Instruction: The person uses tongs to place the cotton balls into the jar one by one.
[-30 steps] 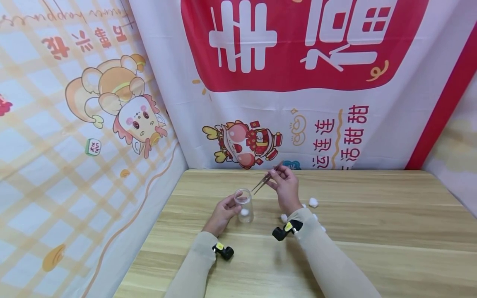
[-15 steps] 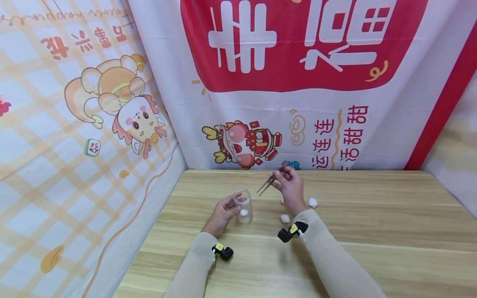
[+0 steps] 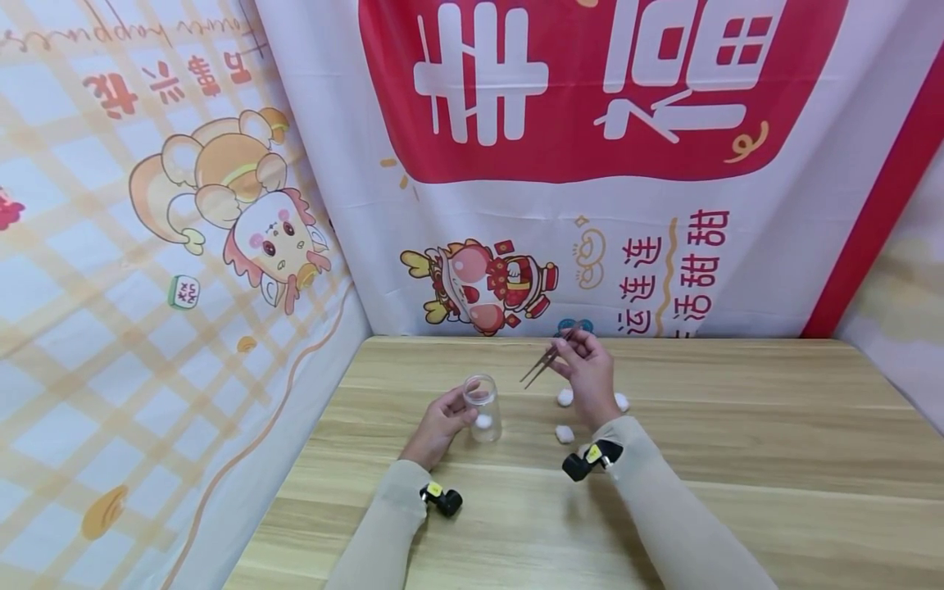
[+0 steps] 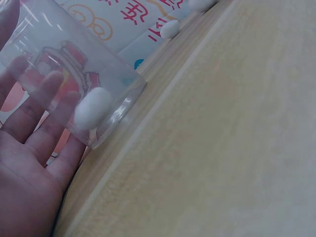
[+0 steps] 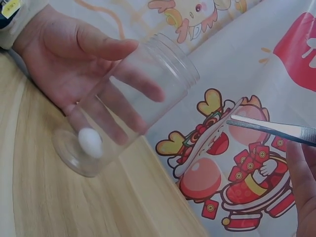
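A clear, lidless jar (image 3: 492, 403) stands upright on the table, and one white cotton ball (image 5: 90, 143) lies at its bottom. My left hand (image 3: 438, 425) holds the jar from the left side, thumb and fingers around its wall. To the right of the jar, my right hand (image 3: 591, 375) pinches metal tweezers (image 3: 543, 365) that slant down to the left. Nothing is between the tweezer tips, which are in the air, apart from the jar. Near the right hand lie loose cotton balls: a back one (image 3: 565, 397), a front one (image 3: 564, 434), and a right one (image 3: 622, 401) partly behind the wrist.
The wood-grain table (image 3: 737, 459) reaches back to a printed cloth (image 3: 472, 205) hanging behind it. Another patterned cloth (image 3: 184, 344) covers the left side. Each wrist wears a small black camera, such as the right wrist camera (image 3: 578, 465).
My right hand and the tweezers have moved right, away from the jar's mouth. Cotton balls behind that arm have come into fuller view. The left hand and jar have stayed put.
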